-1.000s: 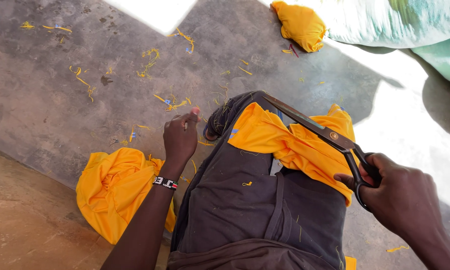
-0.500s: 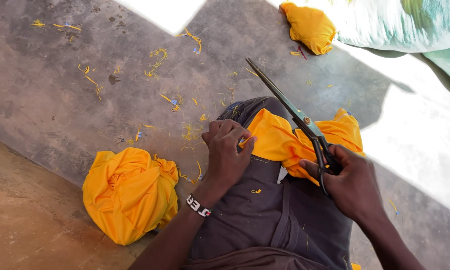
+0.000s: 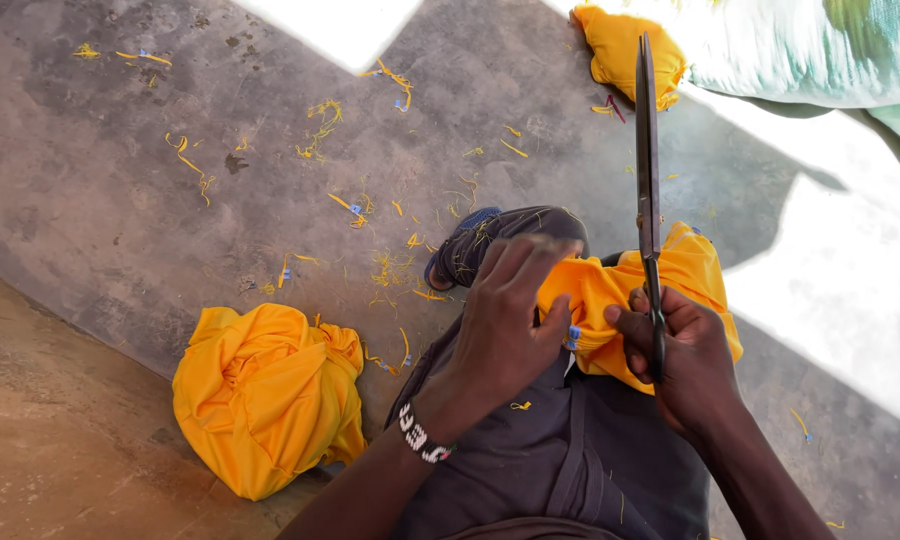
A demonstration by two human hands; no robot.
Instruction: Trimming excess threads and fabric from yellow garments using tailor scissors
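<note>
Bright yellow cloth (image 3: 610,290) lies bunched, creased between 2 hands.

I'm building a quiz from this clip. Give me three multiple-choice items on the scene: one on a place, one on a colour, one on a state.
1. Where does the knotted cloth bundle lie?
A. on the lap
B. on the floor, to the person's left
C. on the sack

2. What colour is the cloth on the lap?
A. yellow
B. red
C. blue

3. How are the scissors held?
A. lying on the floor
B. in the left hand, blades down
C. in the right hand, blades pointing away

Answers: 1 B, it rests on the floor beside the leg; 2 A, it is bright yellow; 3 C, the right hand grips the handles while the left hand pinches the cloth.
</note>
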